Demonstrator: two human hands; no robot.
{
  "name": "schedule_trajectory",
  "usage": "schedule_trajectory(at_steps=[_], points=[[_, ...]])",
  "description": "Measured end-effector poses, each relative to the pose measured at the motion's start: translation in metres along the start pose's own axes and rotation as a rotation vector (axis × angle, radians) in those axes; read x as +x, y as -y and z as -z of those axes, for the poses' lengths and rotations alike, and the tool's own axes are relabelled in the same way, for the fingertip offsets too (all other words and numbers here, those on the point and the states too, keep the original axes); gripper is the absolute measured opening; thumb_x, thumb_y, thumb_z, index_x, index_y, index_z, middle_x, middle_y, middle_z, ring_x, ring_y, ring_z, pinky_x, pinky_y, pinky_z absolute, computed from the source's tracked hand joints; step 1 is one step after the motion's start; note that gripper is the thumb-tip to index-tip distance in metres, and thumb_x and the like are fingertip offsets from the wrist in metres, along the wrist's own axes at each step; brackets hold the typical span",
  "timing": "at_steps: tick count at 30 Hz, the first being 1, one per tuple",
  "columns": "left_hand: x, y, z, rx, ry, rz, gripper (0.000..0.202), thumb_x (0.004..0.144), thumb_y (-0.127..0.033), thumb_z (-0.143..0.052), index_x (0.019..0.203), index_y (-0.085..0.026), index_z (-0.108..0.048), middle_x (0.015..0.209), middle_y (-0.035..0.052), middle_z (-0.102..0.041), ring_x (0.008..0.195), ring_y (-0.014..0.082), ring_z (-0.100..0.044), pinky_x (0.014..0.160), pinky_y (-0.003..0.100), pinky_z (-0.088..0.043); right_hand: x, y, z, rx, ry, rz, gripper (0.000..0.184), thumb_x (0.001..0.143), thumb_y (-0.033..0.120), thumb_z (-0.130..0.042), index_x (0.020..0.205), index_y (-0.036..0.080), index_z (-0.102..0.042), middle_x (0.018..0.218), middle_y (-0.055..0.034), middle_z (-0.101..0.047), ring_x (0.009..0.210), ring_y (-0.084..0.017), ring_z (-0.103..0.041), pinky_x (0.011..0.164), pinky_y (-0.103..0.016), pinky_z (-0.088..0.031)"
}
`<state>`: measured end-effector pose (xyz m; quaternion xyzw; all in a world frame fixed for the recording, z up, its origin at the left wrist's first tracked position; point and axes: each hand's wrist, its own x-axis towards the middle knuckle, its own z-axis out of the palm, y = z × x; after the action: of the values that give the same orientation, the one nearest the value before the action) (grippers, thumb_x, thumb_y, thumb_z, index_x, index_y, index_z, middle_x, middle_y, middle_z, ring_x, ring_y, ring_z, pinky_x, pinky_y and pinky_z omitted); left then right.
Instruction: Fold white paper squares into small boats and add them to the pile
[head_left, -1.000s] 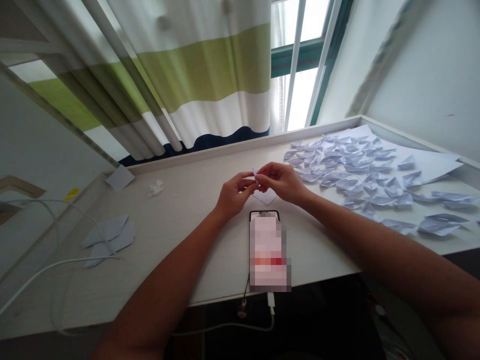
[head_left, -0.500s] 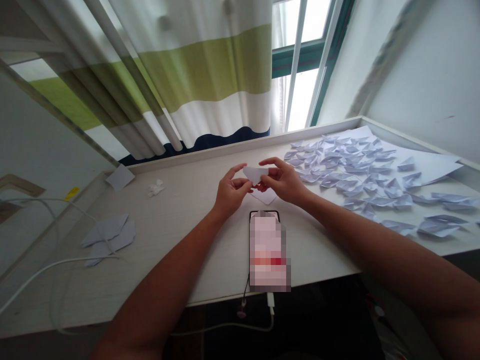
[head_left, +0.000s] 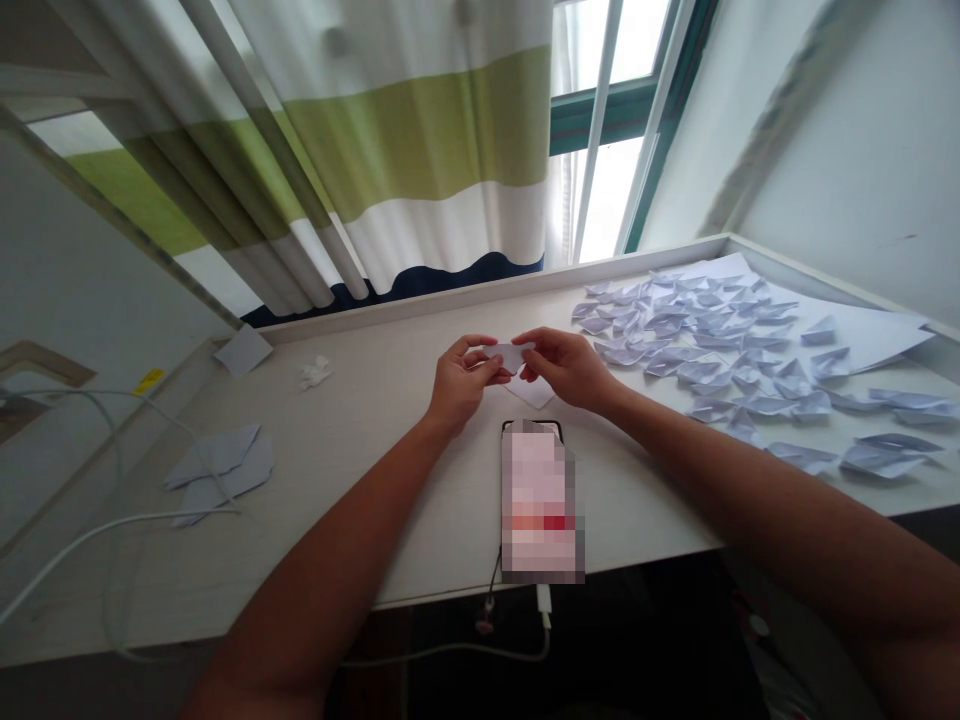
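Observation:
A small piece of folded white paper is held up between my two hands, over the middle of the desk. My left hand pinches its left end between thumb and fingers. At the right end, my right hand grips it the same way, with the fingertips partly hidden behind the paper. Just below lies a flat white paper sheet on the desk. Several folded paper boats are spread to the right of my right hand.
A phone with a charging cable lies at the desk's front edge, its screen blurred. On the left are loose paper sheets, a crumpled tissue and white cables. Large sheets lie under the boats.
My fingers have closed in along the paper's top edge, and the paper now looks flatter and narrower. The left index finger and the right fingers have come down onto it.

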<state>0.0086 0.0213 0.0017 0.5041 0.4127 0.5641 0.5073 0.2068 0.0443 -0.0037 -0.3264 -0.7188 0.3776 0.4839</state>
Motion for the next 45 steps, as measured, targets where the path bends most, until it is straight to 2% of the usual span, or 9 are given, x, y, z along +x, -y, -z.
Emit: schedule_trajectory(at_steps=[5,12,16,20,27,31,36,42,45], points=[[0.001,0.002,0.0,0.004,-0.027,0.024,0.033,0.072,-0.032,-0.098,0.083,-0.015,-0.072,0.079,0.0024,-0.077,0.071,0.0152,-0.077,0.085,0.037,-0.069,0.002,-0.003,0.0,0.117,0.004,-0.038,0.021,0.091,0.039,-0.079,0.099,0.021,-0.072,0.073,-0.0014,-0.077,0.068,-0.019,-0.078,0.066,-0.033,-0.064],[-0.003,-0.003,0.001,-0.036,0.01,0.041,0.033,0.074,-0.035,-0.096,0.085,-0.014,-0.073,0.085,0.0048,-0.08,0.081,0.0195,-0.08,0.091,0.042,-0.069,0.005,-0.008,0.005,0.113,-0.032,-0.024,0.017,0.089,0.034,-0.08,0.096,0.019,-0.078,0.076,-0.0032,-0.079,0.069,-0.019,-0.077,0.068,-0.036,-0.067],[-0.003,-0.004,0.002,-0.044,0.03,0.046,0.048,0.072,-0.046,-0.099,0.083,-0.017,-0.063,0.084,0.0044,-0.079,0.08,0.0198,-0.08,0.085,0.041,-0.07,0.005,-0.005,0.006,0.126,-0.039,-0.011,0.014,0.089,0.032,-0.079,0.095,0.019,-0.08,0.079,-0.004,-0.08,0.072,-0.019,-0.077,0.072,-0.039,-0.069],[-0.001,-0.002,0.002,0.001,0.013,0.006,0.059,0.063,-0.044,-0.105,0.086,-0.02,-0.056,0.081,0.0003,-0.078,0.075,0.0166,-0.078,0.078,0.035,-0.069,0.005,0.0,0.006,0.192,0.001,-0.077,0.016,0.084,0.029,-0.082,0.095,0.017,-0.081,0.081,-0.0047,-0.081,0.074,-0.019,-0.078,0.077,-0.039,-0.07],[-0.004,-0.001,-0.002,0.059,0.006,-0.039,0.059,0.068,-0.044,-0.102,0.089,-0.022,-0.051,0.079,-0.0016,-0.077,0.078,0.0185,-0.08,0.072,0.032,-0.068,0.006,-0.001,0.003,0.2,-0.021,-0.083,0.034,0.082,0.048,-0.093,0.088,0.019,-0.076,0.079,-0.005,-0.078,0.069,-0.019,-0.074,0.066,-0.037,-0.068],[-0.005,-0.005,-0.002,0.051,0.039,0.063,0.055,0.079,-0.052,-0.095,0.106,-0.021,-0.059,0.086,0.0037,-0.081,0.079,0.0224,-0.082,0.066,0.031,-0.066,0.007,-0.004,0.003,0.209,-0.035,-0.039,0.034,0.079,0.046,-0.095,0.089,0.021,-0.074,0.08,-0.0022,-0.076,0.07,-0.019,-0.073,0.069,-0.039,-0.068],[-0.006,-0.009,0.002,0.073,0.168,0.157,0.046,0.083,-0.056,-0.092,0.092,-0.014,-0.074,0.091,0.0096,-0.081,0.085,0.0233,-0.083,0.069,0.029,-0.064,0.008,-0.009,0.004,0.176,-0.041,-0.012,0.034,0.078,0.042,-0.094,0.093,0.024,-0.07,0.08,0.0008,-0.072,0.073,-0.018,-0.071,0.07,-0.037,-0.064],[-0.006,-0.007,0.003,0.097,0.135,0.09,0.042,0.079,-0.05,-0.096,0.091,-0.015,-0.078,0.091,0.0107,-0.083,0.086,0.0244,-0.083,0.072,0.031,-0.064,0.005,-0.008,0.004,0.16,-0.023,-0.056,0.042,0.083,0.041,-0.09,0.113,0.024,-0.065,0.08,0.0022,-0.071,0.075,-0.019,-0.073,0.075,-0.037,-0.065],[-0.005,-0.006,0.002,0.12,0.086,0.03,0.045,0.079,-0.049,-0.096,0.1,-0.017,-0.072,0.085,0.0083,-0.083,0.08,0.0243,-0.083,0.067,0.03,-0.063,0.004,-0.004,0.005,0.111,-0.013,-0.034,0.038,0.087,0.044,-0.087,0.113,0.025,-0.065,0.08,0.0018,-0.072,0.075,-0.019,-0.073,0.076,-0.038,-0.064]])
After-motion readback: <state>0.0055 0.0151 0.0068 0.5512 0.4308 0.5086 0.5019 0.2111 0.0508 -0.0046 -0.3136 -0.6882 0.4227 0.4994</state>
